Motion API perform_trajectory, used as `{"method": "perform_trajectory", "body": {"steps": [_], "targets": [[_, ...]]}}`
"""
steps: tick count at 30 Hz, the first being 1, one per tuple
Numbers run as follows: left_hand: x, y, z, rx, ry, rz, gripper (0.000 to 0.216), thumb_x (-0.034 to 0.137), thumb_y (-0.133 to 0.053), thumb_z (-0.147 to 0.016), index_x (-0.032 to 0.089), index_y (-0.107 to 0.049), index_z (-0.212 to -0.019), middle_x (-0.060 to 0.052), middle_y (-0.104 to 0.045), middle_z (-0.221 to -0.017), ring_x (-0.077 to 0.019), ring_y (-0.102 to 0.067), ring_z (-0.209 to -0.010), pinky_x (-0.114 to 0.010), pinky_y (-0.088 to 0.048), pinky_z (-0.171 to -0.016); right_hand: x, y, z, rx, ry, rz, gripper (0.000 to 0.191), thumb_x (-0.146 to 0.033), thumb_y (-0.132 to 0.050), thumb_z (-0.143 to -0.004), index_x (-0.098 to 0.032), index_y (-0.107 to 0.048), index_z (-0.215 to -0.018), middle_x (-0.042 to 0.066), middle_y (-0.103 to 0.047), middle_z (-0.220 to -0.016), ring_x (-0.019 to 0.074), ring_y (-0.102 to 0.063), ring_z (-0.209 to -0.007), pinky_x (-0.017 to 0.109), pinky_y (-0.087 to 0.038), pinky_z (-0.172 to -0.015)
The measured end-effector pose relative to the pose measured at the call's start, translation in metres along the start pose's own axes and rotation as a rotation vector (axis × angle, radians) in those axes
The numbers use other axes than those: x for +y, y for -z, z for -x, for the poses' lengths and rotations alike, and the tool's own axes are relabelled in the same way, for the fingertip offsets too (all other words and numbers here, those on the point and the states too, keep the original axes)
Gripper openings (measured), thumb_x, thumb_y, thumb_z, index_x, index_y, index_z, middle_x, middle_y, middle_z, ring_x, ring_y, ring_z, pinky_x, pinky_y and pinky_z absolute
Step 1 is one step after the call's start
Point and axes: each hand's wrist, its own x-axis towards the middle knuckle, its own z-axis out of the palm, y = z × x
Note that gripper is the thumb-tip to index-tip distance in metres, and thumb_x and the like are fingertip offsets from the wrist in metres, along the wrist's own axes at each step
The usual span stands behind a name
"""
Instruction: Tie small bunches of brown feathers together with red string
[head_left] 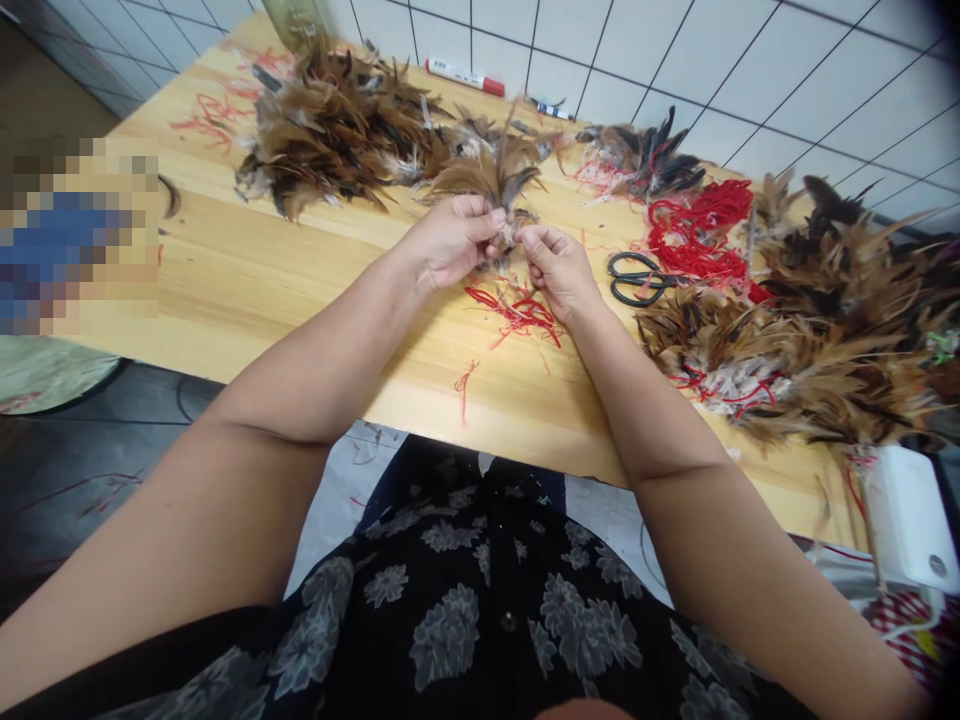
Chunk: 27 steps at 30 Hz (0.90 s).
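Observation:
My left hand (459,240) is closed on a small bunch of brown feathers (491,178), pinching it near the base with the tips fanned out toward the wall. Close beside it, my right hand (556,268) has thumb and forefinger pressed together at the bunch's lower end; whatever fine piece lies between those fingertips is too small to make out. Short red strings (517,312) lie loose on the wooden table (300,300) just below both hands. To the right of my right hand rest black-handled scissors (637,278).
A large feather pile (330,130) lies at the back left, with another heap (825,300) at the right. A red yarn skein (701,235) sits beyond the scissors. A marker (465,77) lies by the tiled wall (585,40). A white device (911,515) stands at the right edge.

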Motion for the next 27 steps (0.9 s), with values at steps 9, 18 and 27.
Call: {"method": "perform_trajectory", "body": {"steps": [9, 18, 27], "targets": [[-0.02, -0.006, -0.008, 0.124, -0.191, -0.333, 0.043, -0.006, -0.086, -0.098, 0.019, -0.067, -0.069, 0.002, -0.061, -0.071, -0.0165, -0.057, -0.07, -0.03, -0.049, -0.073, 0.022, 0.003, -0.011, -0.002, 0.179, 0.171, 0.072, -0.093, -0.092, -0.086, -0.023, -0.076, -0.094, 0.0, -0.068, -0.087, 0.0205, -0.07, -0.096, 0.036, -0.064, -0.091], [-0.015, -0.009, -0.008, 0.083, -0.151, -0.337, 0.032, 0.005, -0.091, -0.099, 0.02, -0.068, -0.082, 0.0, -0.07, -0.082, -0.0238, -0.078, -0.091, -0.036, -0.062, -0.096, 0.013, 0.002, -0.009, -0.014, 0.279, 0.285, 0.069, -0.089, -0.074, -0.105, -0.023, -0.069, -0.085, 0.0, -0.066, -0.086, 0.0176, -0.066, -0.09, 0.038, -0.063, -0.098], [-0.003, 0.007, -0.014, 0.01, -0.316, -0.592, 0.017, 0.009, -0.086, -0.089, 0.023, -0.078, -0.094, -0.004, -0.076, -0.092, -0.032, -0.079, -0.107, -0.048, -0.063, -0.108, -0.025, 0.006, 0.015, 0.07, -0.001, 0.097, 0.059, -0.072, -0.081, -0.11, -0.024, -0.058, -0.085, -0.007, -0.04, -0.07, 0.0069, -0.039, -0.062, 0.019, -0.035, -0.059]]}}
